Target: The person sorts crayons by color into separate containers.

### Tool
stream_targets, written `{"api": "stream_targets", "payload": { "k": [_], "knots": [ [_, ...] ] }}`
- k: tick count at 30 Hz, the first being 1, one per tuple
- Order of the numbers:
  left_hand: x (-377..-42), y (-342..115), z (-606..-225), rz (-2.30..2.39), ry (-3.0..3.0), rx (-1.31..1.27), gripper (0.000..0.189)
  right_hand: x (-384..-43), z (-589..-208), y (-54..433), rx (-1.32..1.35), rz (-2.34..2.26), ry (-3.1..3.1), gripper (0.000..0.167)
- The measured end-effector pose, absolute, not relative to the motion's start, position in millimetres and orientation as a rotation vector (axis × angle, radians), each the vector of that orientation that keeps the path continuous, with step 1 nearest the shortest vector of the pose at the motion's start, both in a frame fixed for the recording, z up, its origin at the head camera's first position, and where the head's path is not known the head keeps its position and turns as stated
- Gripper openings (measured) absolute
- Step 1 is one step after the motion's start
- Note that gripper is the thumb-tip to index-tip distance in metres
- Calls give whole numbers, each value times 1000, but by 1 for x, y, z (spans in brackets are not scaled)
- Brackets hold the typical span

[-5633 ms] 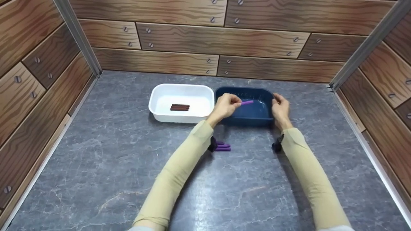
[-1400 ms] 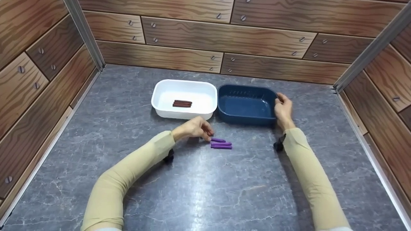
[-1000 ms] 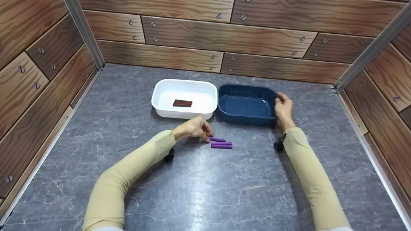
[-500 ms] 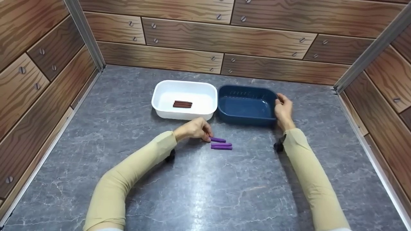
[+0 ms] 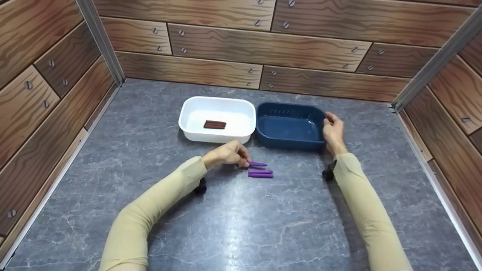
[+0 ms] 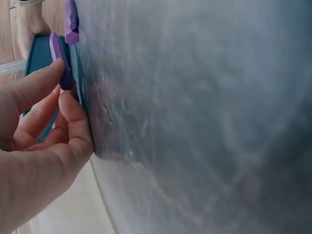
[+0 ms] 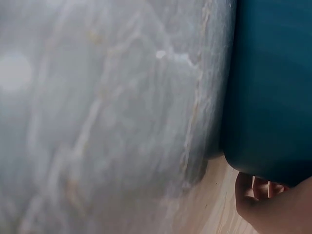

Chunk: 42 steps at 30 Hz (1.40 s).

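One purple stick (image 5: 258, 164) is the story right now — the left hand (image 5: 230, 152) has it pinched between thumb and fingertips, toward the end facing the desk's left edge, and a thin dark shadow below suggests it is just coming off the desk (image 5: 301, 210). A few seconds ago that same hand was out over the blue tray (image 5: 290, 143) with a purple stick in its fingers; now it is back around the middle of the desk, in front of the trays, and where that other stick ended up I can't tell from these views. Half a second ago the pinched one lay closer to its neighbours; the gap has opened, leaving the other two purple sticks (image 5: 260, 175) side by side, nearer the desk's front edge. On the right, nothing shifts: the right hand (image 5: 334, 132) keeps its curled fingers on the blue tray's right end, steadying it by my reading. Just beside, also toward the far edge, sits the white tray (image 5: 209, 137), the reddish-brown sticks (image 5: 214, 124) on its floor just as they were — so the work, I'd judge, is all with the purple set: one held, two on the desk.
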<state>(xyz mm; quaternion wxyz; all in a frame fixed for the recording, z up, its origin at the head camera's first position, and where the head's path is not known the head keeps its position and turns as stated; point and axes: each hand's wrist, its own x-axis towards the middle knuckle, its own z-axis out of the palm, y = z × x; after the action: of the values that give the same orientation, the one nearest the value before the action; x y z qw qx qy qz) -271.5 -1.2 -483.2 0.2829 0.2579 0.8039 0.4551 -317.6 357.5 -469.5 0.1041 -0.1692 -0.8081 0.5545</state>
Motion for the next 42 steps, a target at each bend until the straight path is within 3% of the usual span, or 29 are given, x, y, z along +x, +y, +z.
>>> {"api": "stream_targets", "payload": {
  "k": [12, 42],
  "knots": [
    [-266, 1, -482, 1396, 2059, 583, 14, -316, -471, 359, -473, 1643, -2365, 45],
    [-272, 36, -445, 1617, 2156, 669, 17, -317, -471, 358, -492, 1652, -2370, 45]
  ]
}}
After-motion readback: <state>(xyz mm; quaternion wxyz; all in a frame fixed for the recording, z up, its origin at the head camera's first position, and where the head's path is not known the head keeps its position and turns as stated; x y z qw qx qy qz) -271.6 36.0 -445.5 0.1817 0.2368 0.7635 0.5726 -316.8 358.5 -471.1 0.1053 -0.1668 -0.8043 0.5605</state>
